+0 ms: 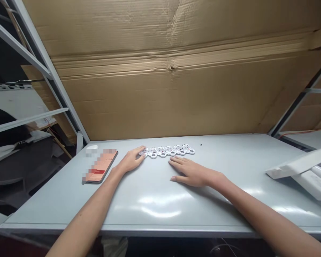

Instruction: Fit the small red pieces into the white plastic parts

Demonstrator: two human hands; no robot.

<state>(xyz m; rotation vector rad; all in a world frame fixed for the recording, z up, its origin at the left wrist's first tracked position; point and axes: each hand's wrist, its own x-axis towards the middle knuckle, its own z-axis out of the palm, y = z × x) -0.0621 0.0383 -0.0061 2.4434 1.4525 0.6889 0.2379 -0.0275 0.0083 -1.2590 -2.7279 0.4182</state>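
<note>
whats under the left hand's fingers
The left end of the white parts row sits under the fingers of the left hand; that end piece is partly hidden.

You had the white plastic pieces laid flat in a single row near the far edge of the desk, running along it, somewhat left of its middle. Each small piece showed round holes, and neighbours touched or nearly touched. The row's left end lay under the fingertips of your left hand.
</note>
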